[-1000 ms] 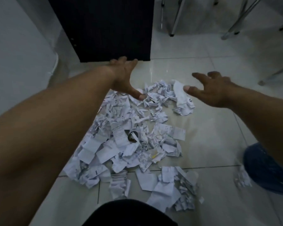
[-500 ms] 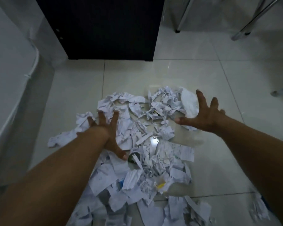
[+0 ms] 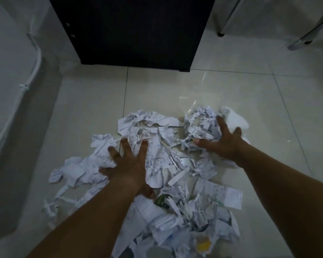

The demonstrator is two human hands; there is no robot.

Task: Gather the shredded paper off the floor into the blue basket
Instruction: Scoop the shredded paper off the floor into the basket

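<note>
A wide heap of white shredded paper (image 3: 162, 157) lies on the pale tiled floor, running from the middle of the view down to the bottom edge. My left hand (image 3: 128, 162) rests flat on the left side of the heap with its fingers spread. My right hand (image 3: 221, 141) presses on the far right clump of scraps (image 3: 199, 123), fingers apart. Neither hand has closed around any paper. The blue basket is out of view.
A dark cabinet (image 3: 136, 28) stands on the floor just beyond the heap. A white wall with a thin cable (image 3: 29, 77) runs along the left. Metal chair legs (image 3: 302, 40) stand at the top right. A yellow scrap (image 3: 202, 243) lies among the near paper.
Both hands have come down from above the floor onto the paper heap. The view has moved forward and down, and the blue thing at the right edge has left the frame.
</note>
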